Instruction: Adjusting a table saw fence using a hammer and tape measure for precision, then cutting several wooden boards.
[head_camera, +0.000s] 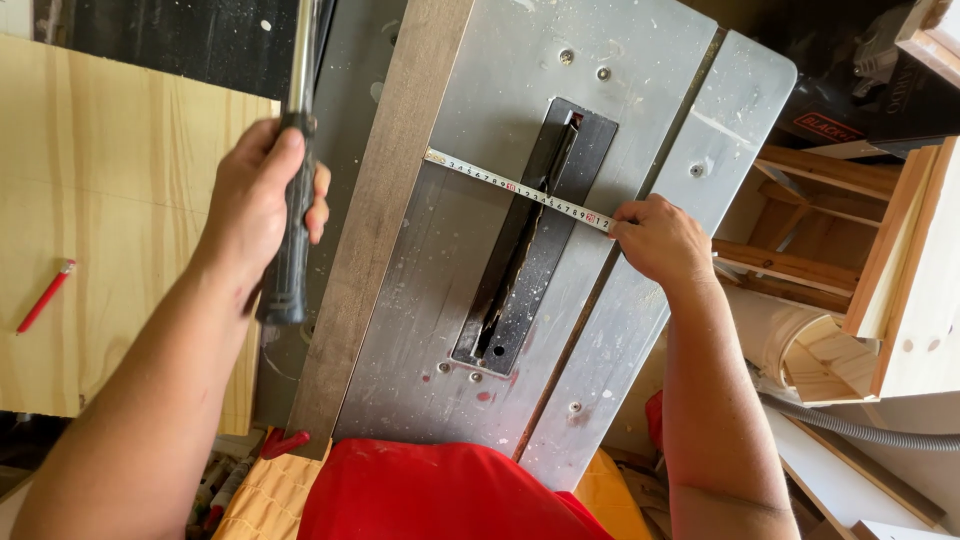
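My left hand (258, 195) grips the black rubber handle (290, 250) of a metal tool whose shaft runs up out of view, held beside the left edge of a table saw. My right hand (660, 240) pinches a tape measure blade (515, 188) stretched flat across the grey metal saw table (470, 100), from the wooden fence strip (385, 200) on the left over the black blade insert (530, 230) to the mitre slot. The saw blade sits low in the insert's slot.
A pale wooden board (110, 220) with a red pencil (45, 297) lies at the left. Wooden frames and boxes (880, 250) stand at the right, with a grey hose (860, 430) below them. My red shirt (430, 495) fills the bottom middle.
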